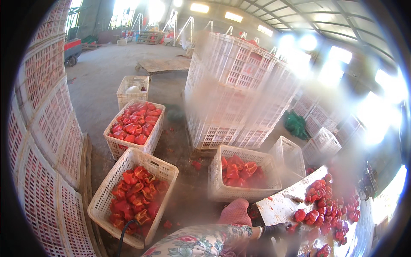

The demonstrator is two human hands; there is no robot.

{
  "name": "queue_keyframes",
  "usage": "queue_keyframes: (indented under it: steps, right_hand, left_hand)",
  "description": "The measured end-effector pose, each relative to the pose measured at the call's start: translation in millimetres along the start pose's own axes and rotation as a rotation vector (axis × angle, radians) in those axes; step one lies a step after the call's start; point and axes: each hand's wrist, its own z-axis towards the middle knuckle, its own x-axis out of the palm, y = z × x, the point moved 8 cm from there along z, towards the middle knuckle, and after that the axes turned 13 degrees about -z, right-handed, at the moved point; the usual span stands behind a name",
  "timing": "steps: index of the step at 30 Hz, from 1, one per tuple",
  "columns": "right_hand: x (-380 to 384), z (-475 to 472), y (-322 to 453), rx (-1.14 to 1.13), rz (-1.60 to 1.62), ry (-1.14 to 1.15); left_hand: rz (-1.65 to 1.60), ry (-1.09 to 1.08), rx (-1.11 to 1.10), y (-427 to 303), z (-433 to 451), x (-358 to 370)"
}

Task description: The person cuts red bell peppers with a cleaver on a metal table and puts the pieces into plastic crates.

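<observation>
My left hand [275, 229], in a dark glove below a floral sleeve, reaches over the white tabletop [273, 210] at the lower right. Its fingers close on a red bell pepper [292, 228]. Close beside it is a blurred dark shape, apparently my gloved right hand [292, 243]; its fingers and anything in them are unclear. Many whole red bell peppers [324, 208] are heaped on the tabletop past my hands. A pink-covered knee [236, 210] shows beside the table.
Plastic crates hold red peppers: one with cut pieces [98, 196], one behind it [154, 141], another near the table [244, 192]. Stacked crates rise at left [48, 128] and centre [231, 99]. A flat wooden cart [163, 65] stands behind; green netting [294, 125] lies right.
</observation>
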Motion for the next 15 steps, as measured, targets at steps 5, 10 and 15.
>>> queue_keyframes:
  steps: [5,10,15]
  right_hand:
    - [3,-14,-5,0.007,0.036,-0.031]
    - [-46,-14,-21,-0.013,0.041,-0.193]
    - [-43,10,-64,-0.001,0.094,-0.263]
  left_hand:
    - [-0.362,0.154,0.029,-4,-13,1]
    - [-0.446,0.268,0.098,-34,-9,31]
    - [-0.876,0.076,-0.005,-31,-8,-21]
